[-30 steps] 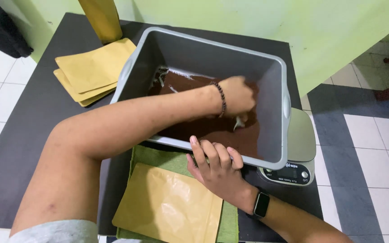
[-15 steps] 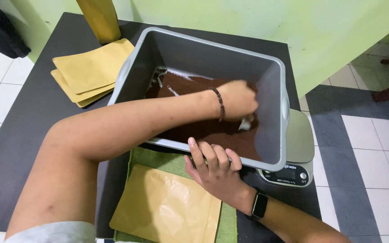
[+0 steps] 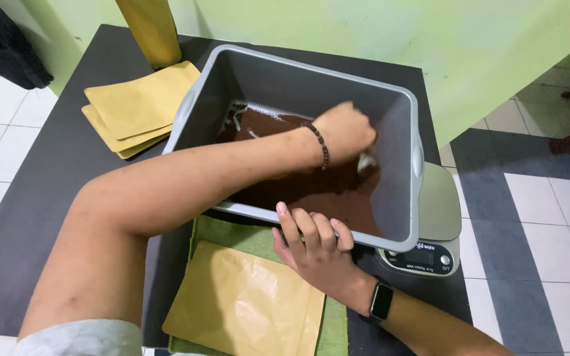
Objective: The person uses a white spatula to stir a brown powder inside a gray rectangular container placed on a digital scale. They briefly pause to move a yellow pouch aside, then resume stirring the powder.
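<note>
Grey bin (image 3: 285, 86): left hand (image 3: 344, 132) fisted in brown powder (image 3: 311, 191); right hand (image 3: 311, 240) grips rim.

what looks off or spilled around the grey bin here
No spill shows. One oddity: the grey plastic bin of brown powder sits tilted, overhanging the small silver kitchen scale. The right hand grips its near rim; the left hand is inside, closed on a small whitish item.

The left hand (image 3: 344, 132), a dark bead bracelet at its wrist, reaches into the grey plastic tub (image 3: 404, 198) of brown powder (image 3: 311, 188), closed around a small pale object. The right hand (image 3: 311, 244) grips the tub's near rim, above a flat tan pouch (image 3: 245, 306) on a green cloth (image 3: 232, 234); a silver digital scale (image 3: 438, 224) sits beside the tub on the black table (image 3: 47, 198).
</note>
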